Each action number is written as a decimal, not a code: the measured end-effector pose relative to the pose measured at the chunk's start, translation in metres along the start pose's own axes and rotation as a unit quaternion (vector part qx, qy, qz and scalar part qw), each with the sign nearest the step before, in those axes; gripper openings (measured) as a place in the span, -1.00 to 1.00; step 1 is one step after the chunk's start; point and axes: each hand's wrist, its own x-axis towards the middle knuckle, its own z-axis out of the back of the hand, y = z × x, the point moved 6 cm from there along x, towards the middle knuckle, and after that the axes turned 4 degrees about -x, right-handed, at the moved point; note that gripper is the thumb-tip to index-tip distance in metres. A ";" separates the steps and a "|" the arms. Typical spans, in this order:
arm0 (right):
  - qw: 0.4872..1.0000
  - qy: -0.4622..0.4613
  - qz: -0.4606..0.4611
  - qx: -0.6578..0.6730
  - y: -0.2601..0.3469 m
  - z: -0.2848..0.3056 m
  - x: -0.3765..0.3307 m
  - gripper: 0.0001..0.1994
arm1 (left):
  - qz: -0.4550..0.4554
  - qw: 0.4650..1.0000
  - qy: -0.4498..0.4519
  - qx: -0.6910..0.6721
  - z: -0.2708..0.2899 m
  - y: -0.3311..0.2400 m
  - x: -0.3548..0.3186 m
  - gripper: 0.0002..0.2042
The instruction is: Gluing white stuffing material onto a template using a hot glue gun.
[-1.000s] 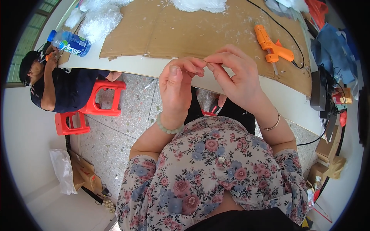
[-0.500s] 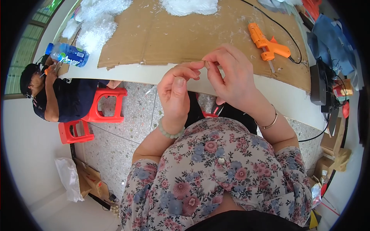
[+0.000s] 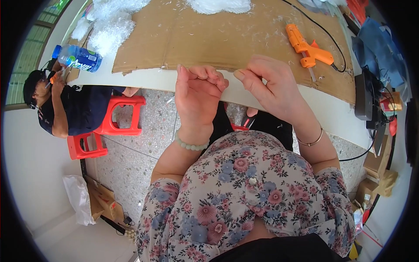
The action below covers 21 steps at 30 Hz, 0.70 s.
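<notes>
My left hand (image 3: 197, 98) is turned palm up over the table's near edge, its thumb stretched out and its fingers loosely curled. Nothing shows on its bare palm. Just to the right, my right hand (image 3: 275, 89) is closed, thumb pressed against the bent forefinger; anything pinched there is too small or hidden to make out. A small gap separates the two hands. Beyond my right hand, an orange glue gun (image 3: 309, 50) with a pale glue stick lies on a sheet of brown cardboard (image 3: 192, 43), which is littered with thin white strands.
White fluffy fibre (image 3: 111, 37) and a blue-capped bottle (image 3: 78, 58) occupy the table's left side. At left a person (image 3: 65, 105) sits by red stools (image 3: 124, 115), holding an orange tool. Black adapters and cables (image 3: 371, 100) crowd the right edge; the glue gun's cord (image 3: 323, 28) crosses the cardboard.
My hands were touching at the fingertips and have come apart. My left palm has turned upward with its thumb spread out; my right hand has shifted slightly right, still pinched.
</notes>
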 end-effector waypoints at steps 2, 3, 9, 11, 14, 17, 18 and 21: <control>0.996 -0.052 0.021 0.062 0.002 -0.004 0.000 -0.87 | 0.004 1.000 -0.012 0.011 -0.003 0.001 0.002 -0.55; 0.996 -0.052 0.020 0.063 0.004 -0.002 -0.001 -0.87 | 0.004 1.000 -0.013 0.011 -0.001 0.001 0.002 -0.55; 0.992 0.063 -0.056 0.098 -0.005 -0.018 -0.003 -0.62 | 0.004 1.000 -0.009 0.012 -0.001 0.000 0.002 -0.55; 0.950 0.055 -0.101 0.290 -0.010 -0.020 -0.005 -0.65 | -0.012 0.999 -0.027 0.014 -0.003 0.000 0.002 -0.62; 0.841 0.056 -0.172 0.509 -0.018 -0.025 -0.003 -0.59 | -0.033 0.993 -0.023 0.107 0.000 -0.002 0.000 -0.72; 0.779 0.046 -0.184 0.597 -0.026 -0.030 -0.006 -0.46 | -0.060 0.977 0.009 0.206 -0.008 -0.009 -0.006 -0.83; 0.781 0.044 -0.185 0.595 -0.028 -0.029 -0.007 -0.46 | -0.059 0.977 0.011 0.203 -0.014 -0.007 -0.006 -0.83; 0.754 0.041 -0.189 0.628 -0.028 -0.032 -0.009 -0.42 | -0.164 0.919 -0.001 0.359 -0.029 -0.018 -0.011 -0.84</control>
